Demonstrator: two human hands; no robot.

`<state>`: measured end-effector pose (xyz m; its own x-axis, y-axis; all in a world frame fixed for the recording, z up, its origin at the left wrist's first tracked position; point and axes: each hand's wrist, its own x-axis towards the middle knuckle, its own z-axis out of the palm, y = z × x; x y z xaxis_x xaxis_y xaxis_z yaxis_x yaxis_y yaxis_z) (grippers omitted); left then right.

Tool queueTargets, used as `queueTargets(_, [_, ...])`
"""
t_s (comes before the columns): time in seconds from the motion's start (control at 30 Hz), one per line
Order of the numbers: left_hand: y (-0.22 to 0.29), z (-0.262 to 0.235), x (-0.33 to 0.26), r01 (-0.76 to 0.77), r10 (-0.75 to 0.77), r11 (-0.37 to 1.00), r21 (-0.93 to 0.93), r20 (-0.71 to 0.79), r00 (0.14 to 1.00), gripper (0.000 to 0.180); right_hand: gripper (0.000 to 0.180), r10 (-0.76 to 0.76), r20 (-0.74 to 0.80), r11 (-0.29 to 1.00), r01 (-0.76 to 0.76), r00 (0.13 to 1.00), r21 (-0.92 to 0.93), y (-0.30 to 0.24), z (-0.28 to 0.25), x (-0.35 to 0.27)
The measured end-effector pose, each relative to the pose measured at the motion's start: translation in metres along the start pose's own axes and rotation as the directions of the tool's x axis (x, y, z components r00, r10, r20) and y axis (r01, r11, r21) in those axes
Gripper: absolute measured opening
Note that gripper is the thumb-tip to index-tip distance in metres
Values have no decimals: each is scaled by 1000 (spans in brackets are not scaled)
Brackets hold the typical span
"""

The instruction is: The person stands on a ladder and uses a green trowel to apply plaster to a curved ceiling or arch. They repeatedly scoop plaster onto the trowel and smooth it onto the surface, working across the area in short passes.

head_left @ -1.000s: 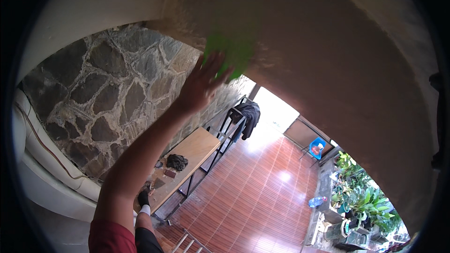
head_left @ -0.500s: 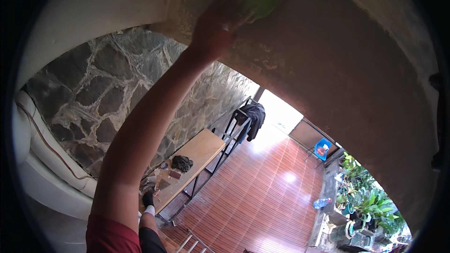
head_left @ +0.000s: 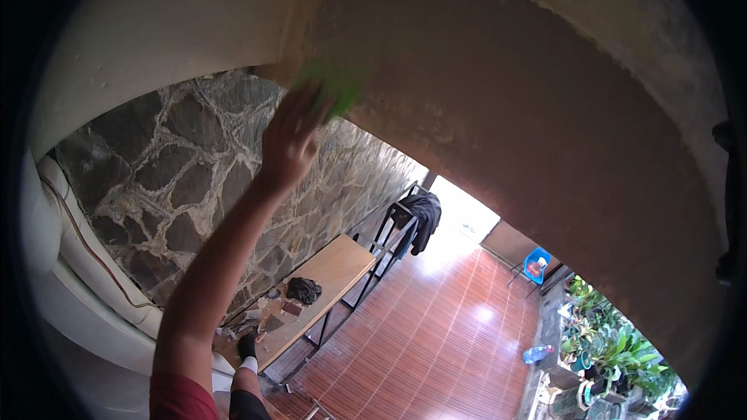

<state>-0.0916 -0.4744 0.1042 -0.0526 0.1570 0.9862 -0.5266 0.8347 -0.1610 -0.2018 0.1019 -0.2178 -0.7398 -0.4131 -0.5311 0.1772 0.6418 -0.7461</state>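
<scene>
My left hand [head_left: 292,136] is raised overhead, its fingers on a flat green sheet [head_left: 331,87]. Motion blurs the sheet, so I cannot tell its exact material. It lies against the lower left edge of a brown-grey plastered beam [head_left: 498,93], close to where the beam meets the pale wall. I see the back of the hand, with the fingers stretched along the sheet. My forearm [head_left: 226,253] runs up from a red sleeve at the lower left. The right hand does not show.
Below, my foot [head_left: 247,344] in a dark covering rests on a wooden plank [head_left: 331,264] with a crumpled black bag [head_left: 303,290] and scraps. Metal rungs [head_left: 317,412] show at the bottom. Further off are a rack with dark clothing [head_left: 420,214], a blue chair [head_left: 537,264] and potted plants [head_left: 622,350].
My left hand has moved down and to the left along the beam with the green sheet, from the beam's upper part to its lower edge. The view has shifted slightly.
</scene>
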Motion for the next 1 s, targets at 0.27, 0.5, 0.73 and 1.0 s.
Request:
queueTargets(0.27, [15,58,84,-45,47,995,-92,22,999,64,36,-86,-79,996,86,993,-6,8,8,21])
queueTargets(0.5, [44,-23,-87,70,13,979,-190,403,915,76,36,3,-36,1000,-2,999,29,-9,4,-12])
queueTargets(0.73, [16,13,51,-11,10,1000,-22,-71,997,66,37,-146,-82,987,151,986,58,-12,-3,-7])
queueTargets(1.0, [94,54,89,-48,49,999,-26,44,998,59,37,-117,-79,986,125,990,107,-13,-17,-10])
